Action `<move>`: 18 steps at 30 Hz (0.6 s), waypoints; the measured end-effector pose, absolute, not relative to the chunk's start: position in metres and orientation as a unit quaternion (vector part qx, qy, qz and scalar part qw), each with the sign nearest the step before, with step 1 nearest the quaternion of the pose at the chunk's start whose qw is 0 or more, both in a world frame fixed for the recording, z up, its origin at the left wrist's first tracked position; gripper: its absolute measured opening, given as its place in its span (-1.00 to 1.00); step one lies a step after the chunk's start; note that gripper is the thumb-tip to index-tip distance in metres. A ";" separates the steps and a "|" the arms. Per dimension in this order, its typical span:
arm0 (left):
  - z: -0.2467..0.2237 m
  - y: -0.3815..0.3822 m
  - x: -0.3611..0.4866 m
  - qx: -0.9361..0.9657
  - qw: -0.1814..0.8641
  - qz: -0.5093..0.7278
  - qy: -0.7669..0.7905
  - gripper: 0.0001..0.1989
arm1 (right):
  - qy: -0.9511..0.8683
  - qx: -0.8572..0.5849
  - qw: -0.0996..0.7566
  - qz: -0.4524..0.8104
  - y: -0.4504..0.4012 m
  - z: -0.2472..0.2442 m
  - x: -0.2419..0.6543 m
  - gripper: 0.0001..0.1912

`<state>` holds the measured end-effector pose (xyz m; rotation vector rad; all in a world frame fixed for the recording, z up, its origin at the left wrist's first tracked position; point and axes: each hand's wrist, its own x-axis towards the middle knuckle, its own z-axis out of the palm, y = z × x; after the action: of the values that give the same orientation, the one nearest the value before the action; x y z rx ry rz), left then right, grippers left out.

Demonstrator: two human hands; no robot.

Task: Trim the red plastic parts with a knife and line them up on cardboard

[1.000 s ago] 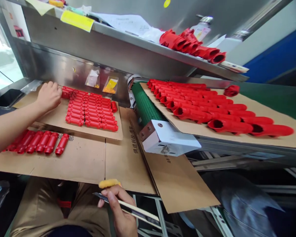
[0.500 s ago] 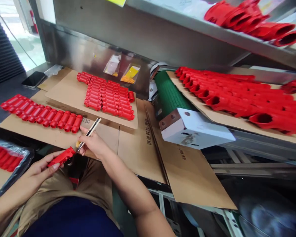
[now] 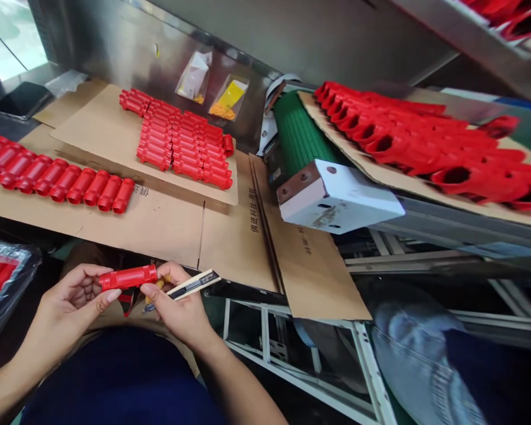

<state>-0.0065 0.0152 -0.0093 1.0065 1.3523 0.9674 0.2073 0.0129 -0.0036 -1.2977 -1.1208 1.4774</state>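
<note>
My left hand (image 3: 71,304) grips one end of a red plastic tube-shaped part (image 3: 128,277) between thumb and fingers, above my lap. The part lies nearly level, its ridged end to the right. My right hand (image 3: 181,310) is closed around a slim cutter knife (image 3: 195,284) with a pale body and dark label. Its handle points up to the right, and the blade end is below the red part. Fingers of that hand touch the part's right end. Something yellow (image 3: 161,282) shows at those fingers; I cannot tell exactly what it is.
A row of red parts (image 3: 88,186) lies on cardboard (image 3: 168,227) ahead, with more on a raised sheet (image 3: 92,124). A green-belted conveyor (image 3: 303,130) carries larger red pieces. A phone (image 3: 22,100), small bags (image 3: 194,77), a lined box (image 3: 22,260) and someone's jeans-clad leg (image 3: 416,354) surround this.
Both hands have moved right and down in view. The red part has turned from slanted to nearly level, and the knife has tipped over to the right. My right fingers now touch the part.
</note>
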 end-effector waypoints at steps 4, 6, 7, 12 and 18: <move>-0.008 0.007 0.002 0.449 0.513 0.435 0.588 -0.66 | -0.477 -0.542 0.432 0.540 0.002 -0.009 0.214 -0.60; -0.003 0.007 0.005 0.456 0.500 0.441 0.589 -0.69 | -0.535 -0.544 0.435 0.478 -0.002 -0.009 0.218 -0.66; 0.001 0.008 0.006 0.459 0.493 0.442 0.592 -0.70 | -0.569 -0.539 0.441 0.436 -0.003 -0.008 0.219 -0.71; 0.011 0.029 0.013 0.510 0.541 0.357 0.566 -0.55 | -0.736 -0.426 0.478 0.220 -0.002 -0.008 0.218 -0.89; 0.006 0.016 0.018 0.393 0.624 0.402 0.542 -0.49 | -0.668 -0.469 0.501 0.288 0.001 -0.009 0.219 -0.88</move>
<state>0.0182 0.0160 0.0062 0.9021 1.2447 0.9228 0.2194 0.0010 -0.0094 -1.1325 -1.6146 0.6973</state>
